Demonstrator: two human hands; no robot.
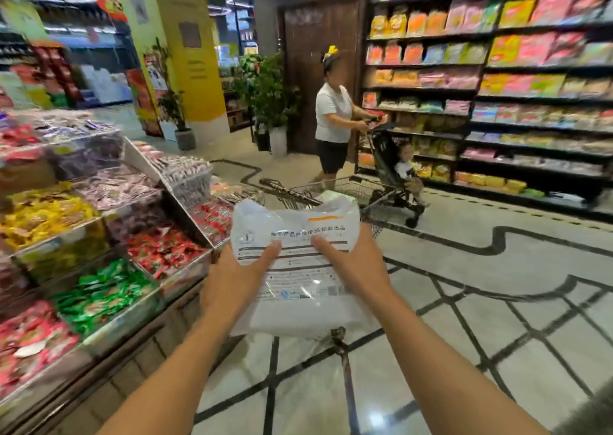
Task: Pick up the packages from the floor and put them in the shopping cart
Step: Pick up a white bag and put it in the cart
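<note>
I had both hands on one white plastic package, the left hand clamped on its left edge and the right hand on its right, held up above the floor just before the wire shopping cart. Its printed Chinese lines were too blurred to read; only "5S" showed.

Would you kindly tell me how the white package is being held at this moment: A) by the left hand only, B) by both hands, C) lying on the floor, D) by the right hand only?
B: the left hand and right hand each grip the white package, raised off the floor before the shopping cart.
</note>
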